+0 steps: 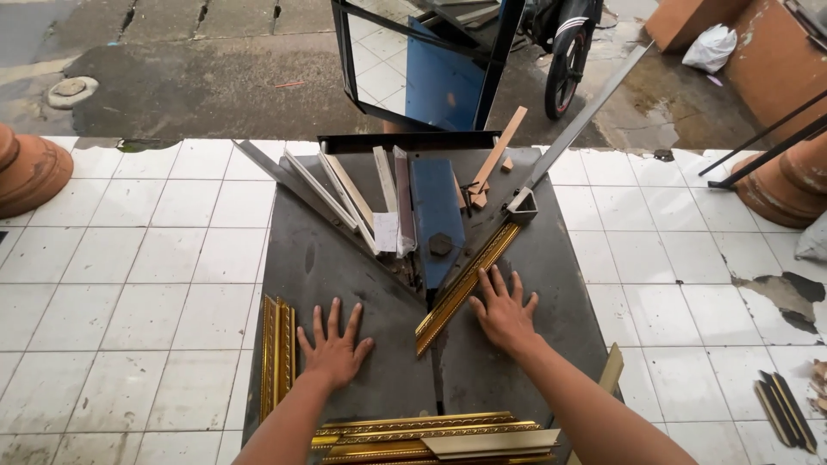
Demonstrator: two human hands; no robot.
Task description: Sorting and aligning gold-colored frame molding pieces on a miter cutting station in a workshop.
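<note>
- We see our right hand (504, 312), fingers spread, flat at lower centre-right, fingertips touching the gold frame moulding (466, 286).
- Our left hand (334, 346), fingers splayed, lies flat on the dark work table (560, 284), holding nothing.
- Gold moulding strips (277, 353) lie just left; a blue mitre guide (436, 215) sits above.

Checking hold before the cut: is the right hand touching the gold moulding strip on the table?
Touching. The head view shows the right hand flat, fingertips against the gold moulding strip.
</note>
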